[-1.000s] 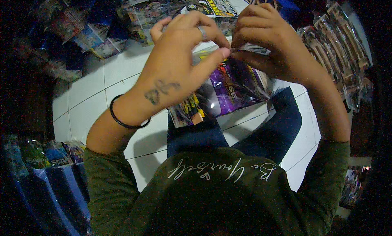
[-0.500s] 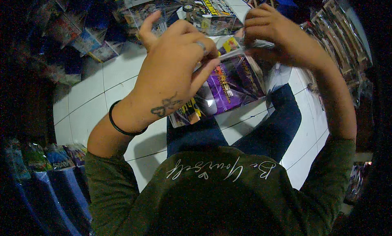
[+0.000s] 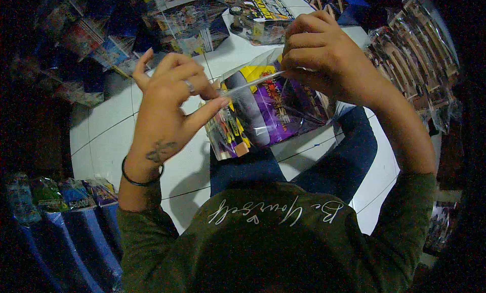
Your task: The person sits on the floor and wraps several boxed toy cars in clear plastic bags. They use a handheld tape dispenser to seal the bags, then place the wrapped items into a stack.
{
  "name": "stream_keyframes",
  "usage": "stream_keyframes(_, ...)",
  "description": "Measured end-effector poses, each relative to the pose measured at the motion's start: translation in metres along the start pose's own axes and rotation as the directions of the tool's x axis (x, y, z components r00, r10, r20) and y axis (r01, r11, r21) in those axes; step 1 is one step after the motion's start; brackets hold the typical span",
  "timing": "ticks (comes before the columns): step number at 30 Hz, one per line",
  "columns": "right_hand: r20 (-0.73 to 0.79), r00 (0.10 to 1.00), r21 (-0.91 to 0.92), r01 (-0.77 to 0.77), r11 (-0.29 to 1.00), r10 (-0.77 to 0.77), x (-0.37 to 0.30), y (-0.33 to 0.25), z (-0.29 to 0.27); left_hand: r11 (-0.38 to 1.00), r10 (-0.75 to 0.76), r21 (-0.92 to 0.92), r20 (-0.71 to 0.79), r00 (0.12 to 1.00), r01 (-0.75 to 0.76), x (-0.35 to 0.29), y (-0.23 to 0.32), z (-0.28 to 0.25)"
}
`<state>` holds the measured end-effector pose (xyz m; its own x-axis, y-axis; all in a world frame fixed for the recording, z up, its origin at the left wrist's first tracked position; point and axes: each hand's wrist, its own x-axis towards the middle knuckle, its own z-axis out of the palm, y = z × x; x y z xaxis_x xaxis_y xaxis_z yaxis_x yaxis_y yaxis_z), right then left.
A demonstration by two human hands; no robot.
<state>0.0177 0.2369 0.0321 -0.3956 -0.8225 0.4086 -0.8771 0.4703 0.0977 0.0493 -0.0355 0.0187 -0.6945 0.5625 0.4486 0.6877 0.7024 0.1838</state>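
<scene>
A purple, yellow and black box (image 3: 271,110) in clear plastic wrapping lies tilted over my legs. Above it, a narrow see-through plastic edge (image 3: 253,83) is drawn taut between my hands; it looks like the wrapping's folded flap. My left hand (image 3: 174,93) pinches the left end between thumb and forefinger, its little finger lifted away. At the other end, my right hand (image 3: 324,57) is closed on the plastic, with its fingertips partly hidden.
A plastic-wrapped box with a toy car picture (image 3: 260,19) lies on the white tiled floor (image 3: 109,133) beyond. Stacked wrapped packages (image 3: 104,47) stand at the far left. Brown packs (image 3: 417,55) line the right, and blue-sided boxes (image 3: 76,232) sit at the lower left.
My left hand has moved left and slightly down along the plastic, away from the right hand, baring more of the box. My right hand has shifted slightly left.
</scene>
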Motion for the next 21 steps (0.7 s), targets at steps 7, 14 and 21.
stream_keyframes(7,0.059,0.998,0.015,0.003,1.000,-0.004,0.010,-0.005,-0.010,0.958,0.186,-0.187,-0.179,0.966,-0.219,0.021,0.006,0.029)
stream_keyframes(14,-0.065,0.993,-0.295,0.074,0.953,-0.097,0.004,-0.017,-0.006,0.502,-0.052,-0.804,0.341,0.939,0.319,0.046,-0.006,0.048)
stream_keyframes(21,0.032,0.996,-0.182,0.083,0.980,-0.079,-0.008,0.000,0.010,0.963,0.161,-0.206,-0.068,0.985,-0.172,0.032,0.006,0.043)
